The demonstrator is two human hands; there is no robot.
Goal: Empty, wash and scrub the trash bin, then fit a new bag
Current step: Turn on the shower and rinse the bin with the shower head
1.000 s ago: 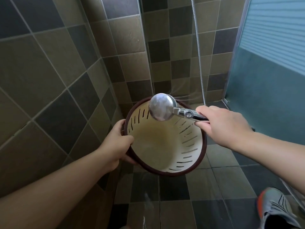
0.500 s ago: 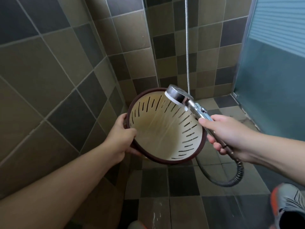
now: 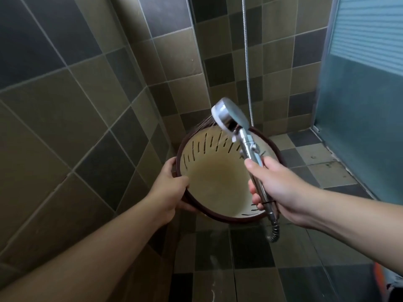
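The round trash bin (image 3: 218, 179) has a cream slotted inside and a dark brown rim. It is tilted with its mouth toward me and held off the floor. My left hand (image 3: 169, 188) grips its left rim, thumb inside. My right hand (image 3: 277, 186) grips the chrome handle of the shower head (image 3: 229, 115), which is raised above the bin's far rim. Thin jets of water leave the head toward the bin's far left edge. The inside of the bin looks wet and stained brownish.
Tiled walls close in at the left and behind the bin. A frosted glass door (image 3: 362, 105) stands at the right. The metal shower hose (image 3: 247, 62) hangs down the back wall and loops under my right hand. The floor tiles are wet.
My right hand has swung the shower head up and further right, from over the bin's mouth to above its far rim. The bin has tipped a little, still in my left hand.
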